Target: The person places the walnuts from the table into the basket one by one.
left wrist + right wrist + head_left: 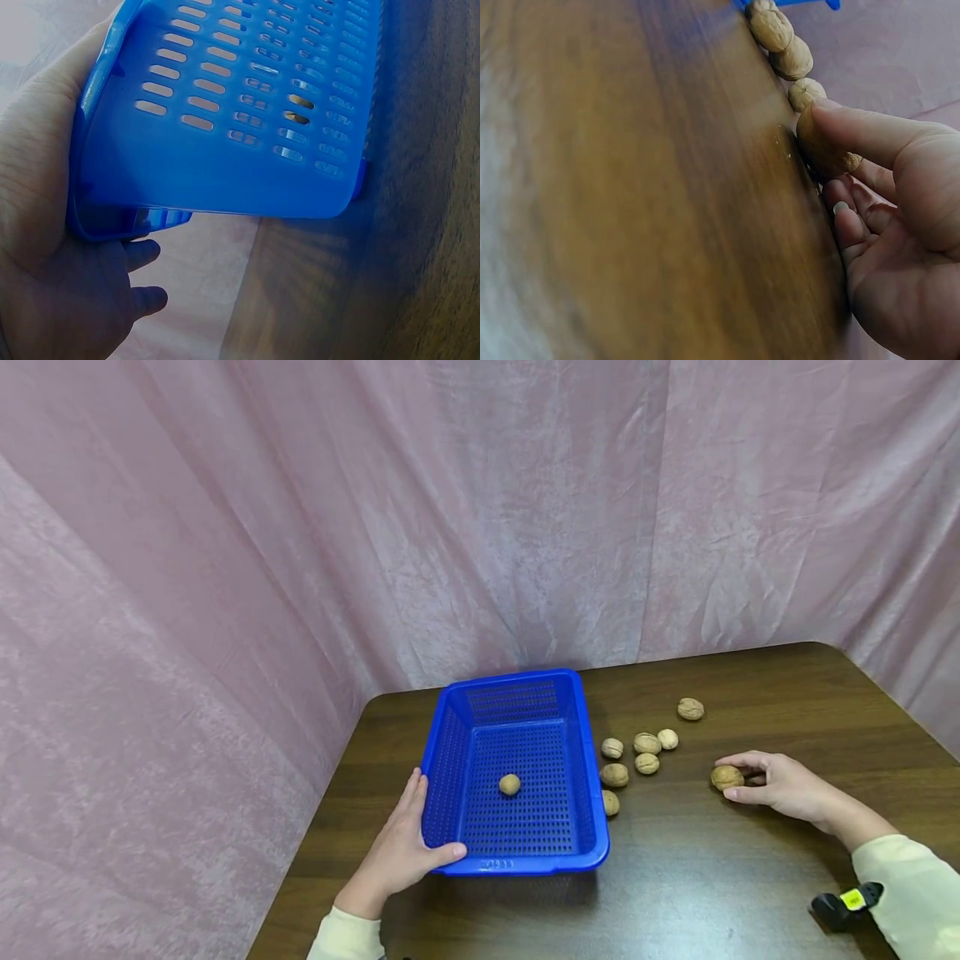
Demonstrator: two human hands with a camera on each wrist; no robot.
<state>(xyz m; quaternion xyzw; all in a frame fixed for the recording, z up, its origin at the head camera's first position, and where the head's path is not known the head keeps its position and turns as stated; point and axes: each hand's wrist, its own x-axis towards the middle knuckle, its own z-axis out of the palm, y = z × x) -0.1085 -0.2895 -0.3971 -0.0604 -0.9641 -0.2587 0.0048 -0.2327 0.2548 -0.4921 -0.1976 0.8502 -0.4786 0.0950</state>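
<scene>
My left hand (pixel 401 845) holds the near-left corner of a blue plastic basket (pixel 531 865), its thumb over the near rim and its fingers along the outer left side. One walnut (pixel 510 785) lies on the basket's perforated floor. To the right, my right hand (pixel 782 787) holds a larger brown walnut (pixel 727 777) between thumb and fingers, at the tabletop. In the right wrist view the thumb lies against this walnut (pixel 821 146), and the other fingers are partly hidden behind it.
Several loose walnuts (pixel 647 743) lie between the basket and my right hand; one walnut (pixel 611 803) is partly hidden by the basket's rim. Another walnut (pixel 691 709) sits farther back on the dark wooden table (pixel 795 693). A pink curtain (pixel 525 527) hangs behind the table.
</scene>
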